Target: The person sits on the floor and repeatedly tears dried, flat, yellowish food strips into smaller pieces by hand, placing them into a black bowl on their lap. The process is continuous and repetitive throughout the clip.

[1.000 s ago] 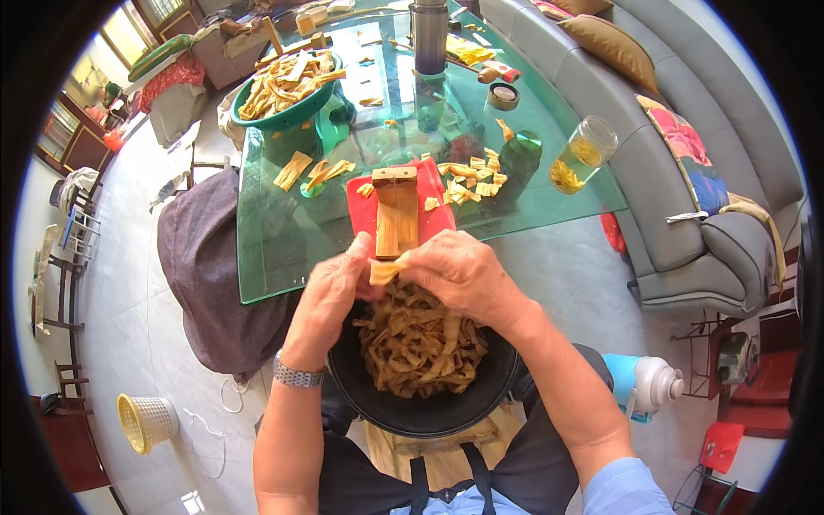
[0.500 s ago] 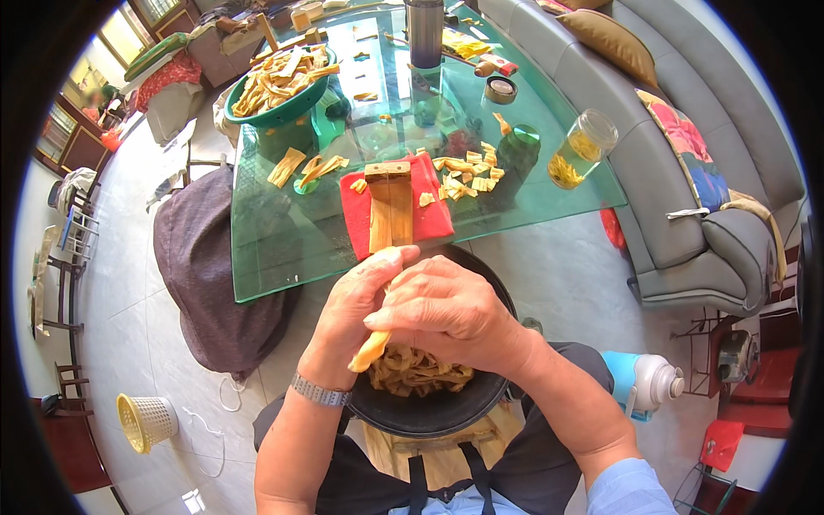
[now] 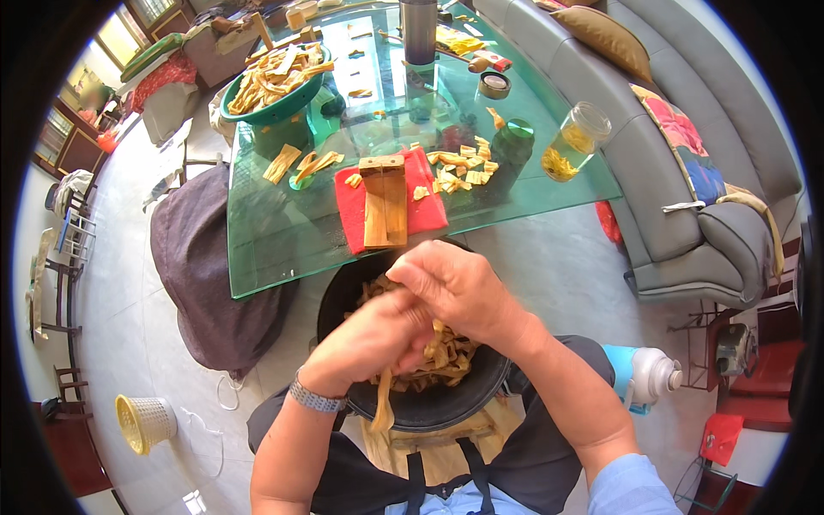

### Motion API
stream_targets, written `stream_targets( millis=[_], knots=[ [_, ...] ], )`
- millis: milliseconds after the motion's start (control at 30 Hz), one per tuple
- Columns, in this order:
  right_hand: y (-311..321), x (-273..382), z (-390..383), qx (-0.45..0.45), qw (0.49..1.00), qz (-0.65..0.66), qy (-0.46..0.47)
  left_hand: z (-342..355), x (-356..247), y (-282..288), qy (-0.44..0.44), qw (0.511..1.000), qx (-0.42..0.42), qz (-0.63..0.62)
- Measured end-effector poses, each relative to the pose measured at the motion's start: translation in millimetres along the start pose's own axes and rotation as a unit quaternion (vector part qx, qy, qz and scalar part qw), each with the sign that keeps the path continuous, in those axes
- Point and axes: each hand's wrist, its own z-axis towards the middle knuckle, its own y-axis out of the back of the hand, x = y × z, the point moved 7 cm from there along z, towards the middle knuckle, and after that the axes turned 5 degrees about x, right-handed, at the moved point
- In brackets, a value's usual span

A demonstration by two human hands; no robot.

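Observation:
A black bowl [image 3: 339, 305] sits on my lap, filled with yellow-brown strips [image 3: 451, 356]. Both hands are together above it. My left hand [image 3: 369, 339], with a metal watch band on the wrist, grips a long yellow strip [image 3: 382, 412] that hangs down over the bowl's near rim. My right hand [image 3: 451, 287] closes over the same strip from above, fingers touching the left hand. Beyond the bowl, on the green glass table [image 3: 275, 240], a wooden slicer board [image 3: 384, 202] lies on a red cloth [image 3: 348, 215].
A green basin [image 3: 275, 103] of strips, loose cut pieces [image 3: 459, 167], a glass jar [image 3: 573, 142], a dark green jar [image 3: 512, 142] and a steel flask [image 3: 419, 30] stand on the table. A grey sofa [image 3: 678, 232] is right, a dark beanbag [image 3: 202, 275] left, a thermos [image 3: 644, 378] by my right knee.
My hands have drawn back from the slicer board toward me and dropped over the bowl, pulling the yellow strip down with them.

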Motion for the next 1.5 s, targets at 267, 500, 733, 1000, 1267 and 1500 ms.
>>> stream_targets(
  millis=[267, 500, 733, 1000, 1267, 1500],
  knots=[
    [-24.5, 50.5, -18.3, 0.047, 0.938, -0.205, 0.278, 4.9, -10.4, 41.3, -0.121, 0.890, -0.200, -0.392],
    [-42.7, 57.9, -29.4, 0.041, 0.916, -0.227, 0.328, 13.3, 3.5, 56.7, -0.226, 0.893, -0.030, -0.387],
    [-7.7, 40.7, -15.0, -0.034, 0.982, 0.037, 0.183, -1.7, 7.3, 14.8, -0.165, 0.979, 0.081, -0.092],
    [-15.2, -1.7, -10.8, -0.022, 0.995, 0.101, 0.008, -3.9, 9.9, 5.4, 0.008, 0.982, 0.056, 0.178],
    [-36.6, -50.7, -25.6, 0.138, 0.901, 0.255, -0.323, -24.2, -16.0, 36.6, -0.224, 0.909, -0.169, 0.308],
    [-54.6, -53.1, -36.6, 0.204, 0.762, 0.465, -0.402, -24.6, -14.1, 32.4, -0.282, 0.900, -0.136, 0.302]
  ],
)
